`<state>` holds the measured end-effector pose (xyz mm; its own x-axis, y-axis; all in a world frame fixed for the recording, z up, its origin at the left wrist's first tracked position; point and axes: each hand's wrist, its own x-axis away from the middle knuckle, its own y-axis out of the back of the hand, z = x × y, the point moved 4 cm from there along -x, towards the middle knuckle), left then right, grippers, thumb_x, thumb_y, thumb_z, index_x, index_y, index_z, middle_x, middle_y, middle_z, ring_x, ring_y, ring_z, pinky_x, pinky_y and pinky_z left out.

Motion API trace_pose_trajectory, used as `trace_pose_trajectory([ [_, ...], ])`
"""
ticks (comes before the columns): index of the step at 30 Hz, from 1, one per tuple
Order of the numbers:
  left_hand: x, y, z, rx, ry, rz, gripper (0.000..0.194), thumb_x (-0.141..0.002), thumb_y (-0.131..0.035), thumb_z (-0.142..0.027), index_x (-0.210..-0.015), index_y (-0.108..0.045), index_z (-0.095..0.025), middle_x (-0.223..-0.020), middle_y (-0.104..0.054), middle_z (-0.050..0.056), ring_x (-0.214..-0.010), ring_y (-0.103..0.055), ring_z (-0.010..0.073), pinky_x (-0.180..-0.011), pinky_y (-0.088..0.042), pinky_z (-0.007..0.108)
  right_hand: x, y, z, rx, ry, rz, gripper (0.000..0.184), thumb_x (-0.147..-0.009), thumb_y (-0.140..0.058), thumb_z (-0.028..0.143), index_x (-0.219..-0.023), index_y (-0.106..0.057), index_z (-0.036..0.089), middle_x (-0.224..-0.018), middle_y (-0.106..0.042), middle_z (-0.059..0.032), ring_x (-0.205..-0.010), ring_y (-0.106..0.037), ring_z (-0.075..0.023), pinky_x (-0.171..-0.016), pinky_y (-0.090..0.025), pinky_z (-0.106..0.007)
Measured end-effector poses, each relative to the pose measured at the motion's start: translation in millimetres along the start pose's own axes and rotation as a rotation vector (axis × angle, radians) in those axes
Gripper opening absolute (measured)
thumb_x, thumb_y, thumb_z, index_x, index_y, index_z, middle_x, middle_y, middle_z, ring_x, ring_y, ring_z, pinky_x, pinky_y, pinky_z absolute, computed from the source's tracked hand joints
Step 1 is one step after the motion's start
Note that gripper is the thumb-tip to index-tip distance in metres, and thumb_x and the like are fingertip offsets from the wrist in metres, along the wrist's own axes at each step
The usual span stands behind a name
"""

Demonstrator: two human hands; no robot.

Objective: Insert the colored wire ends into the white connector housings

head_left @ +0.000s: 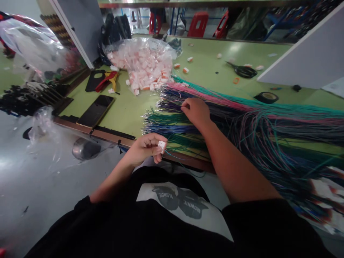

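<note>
My left hand (149, 147) is closed around a small white plastic connector (161, 146), held near the table's front edge. A thin teal wire (174, 156) trails from the connector to the right. Over the bundles of wires, my right hand (197, 111) pinches what looks like one thin pinkish wire (173, 101) by thumb and forefinger. Dark purple wires (221, 111) lie under that hand, with pink wires (228, 99) and teal wires (204, 87) behind. Nearer to me are green wires (168, 118) and blue wires (172, 129), their metal-tipped ends pointing left.
A clear bag of white and orange connectors (149, 61) spills open at the back. A phone (96, 111) and red-yellow pliers (107, 81) lie left. Black tape (266, 97) and dark-handled snips (243, 70) lie right. More finished-looking connectors (326, 190) sit at lower right.
</note>
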<state>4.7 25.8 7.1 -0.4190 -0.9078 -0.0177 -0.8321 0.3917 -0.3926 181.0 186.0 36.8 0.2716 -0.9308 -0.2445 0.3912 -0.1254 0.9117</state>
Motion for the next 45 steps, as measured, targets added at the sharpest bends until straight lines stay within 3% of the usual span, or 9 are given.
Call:
trace_pose_trajectory([
  [4,-1.1,1.0,-0.1,0.049,-0.008,-0.035,0.024,-0.076,-0.078,-0.026,-0.094,-0.065,-0.018,-0.065,-0.065,-0.004,-0.051,-0.064,0.0086,-0.047,-0.05,0.018,-2.9,17.1,-17.3,-0.289,-0.119,-0.213,0.011,-0.082,-0.055,0.021,-0.085,-0.066,0.021,-0.08,-0.067,-0.0045,-0.071,-0.059,-0.018,-0.066,-0.046,-0.033],
  [6,-2.2,0.9,-0.3,0.074,-0.015,-0.056,0.025,-0.075,-0.078,-0.025,-0.094,-0.064,-0.018,-0.065,-0.066,-0.004,-0.051,-0.064,0.0086,-0.046,-0.05,0.017,1.0,27.8,-19.0,-0.421,-0.151,-0.228,0.015,-0.086,-0.055,0.027,-0.091,-0.067,0.022,-0.078,-0.067,-0.003,-0.063,-0.058,-0.015,-0.062,-0.046,-0.032],
  [12,-5.3,2.6,-2.0,0.175,-0.02,-0.163,0.028,-0.072,-0.081,-0.024,-0.091,-0.064,-0.015,-0.067,-0.067,-0.004,-0.049,-0.064,0.0076,-0.045,-0.051,0.015,37.7,55.4,32.3,-0.468,0.187,0.168,0.019,-0.08,-0.064,0.039,-0.085,-0.075,0.024,-0.081,-0.072,-0.0012,-0.071,-0.064,-0.0161,-0.071,-0.05,-0.033],
  [15,-7.3,2.8,-3.6,0.219,-0.009,-0.186,0.033,-0.069,-0.083,-0.025,-0.093,-0.063,-0.015,-0.065,-0.066,-0.005,-0.05,-0.065,0.0084,-0.046,-0.051,0.015,58.6,55.6,56.3,-0.503,0.299,0.36,0.023,-0.077,-0.064,0.039,-0.089,-0.076,0.024,-0.085,-0.075,-0.0006,-0.078,-0.066,-0.0172,-0.073,-0.05,-0.032],
  [17,-9.3,1.4,-5.0,0.233,-0.017,-0.169,0.036,-0.068,-0.084,-0.026,-0.095,-0.063,-0.015,-0.066,-0.067,-0.004,-0.051,-0.065,0.0086,-0.047,-0.051,0.015,68.1,52.0,65.1,-0.528,0.322,0.403,0.023,-0.078,-0.061,0.037,-0.089,-0.075,0.023,-0.084,-0.075,-0.0003,-0.076,-0.066,-0.0162,-0.07,-0.048,-0.029],
  [24,-15.0,-0.4,-3.2,0.212,-0.074,-0.126,0.032,-0.072,-0.08,-0.025,-0.097,-0.062,-0.017,-0.067,-0.066,-0.004,-0.053,-0.065,0.0088,-0.051,-0.054,0.018,86.8,46.0,74.6,-0.459,0.353,0.194,0.015,-0.079,-0.054,0.023,-0.076,-0.068,0.021,-0.077,-0.07,-0.0003,-0.067,-0.06,-0.0122,-0.063,-0.041,-0.025],
  [28,-14.5,1.1,-1.3,0.198,-0.08,-0.122,0.032,-0.073,-0.079,-0.025,-0.098,-0.062,-0.017,-0.069,-0.066,-0.004,-0.055,-0.065,0.0091,-0.053,-0.055,0.019,93.7,46.5,75.2,-0.426,0.388,0.16,0.017,-0.081,-0.05,0.02,-0.07,-0.064,0.021,-0.074,-0.067,-0.0001,-0.065,-0.056,-0.0115,-0.062,-0.039,-0.025],
  [40,-14.5,0.4,1.4,0.191,-0.091,-0.138,0.034,-0.072,-0.081,-0.028,-0.098,-0.062,-0.018,-0.07,-0.065,-0.004,-0.053,-0.064,0.0091,-0.052,-0.055,0.02,100.8,43.4,80.3,-0.2,0.296,0.082,0.015,-0.073,-0.048,0.015,-0.06,-0.051,0.02,-0.063,-0.057,-0.0014,-0.064,-0.049,-0.0141,-0.06,-0.032,-0.027],
  [45,-14.2,0.1,3.2,0.148,-0.126,-0.168,0.035,-0.072,-0.081,-0.032,-0.099,-0.064,-0.018,-0.075,-0.067,-0.002,-0.062,-0.067,0.01,-0.06,-0.056,0.022,103.1,43.1,80.9,-0.157,0.266,0.055,0.015,-0.074,-0.048,0.017,-0.059,-0.048,0.02,-0.06,-0.053,-0.0007,-0.06,-0.045,-0.0127,-0.057,-0.028,-0.027],
])
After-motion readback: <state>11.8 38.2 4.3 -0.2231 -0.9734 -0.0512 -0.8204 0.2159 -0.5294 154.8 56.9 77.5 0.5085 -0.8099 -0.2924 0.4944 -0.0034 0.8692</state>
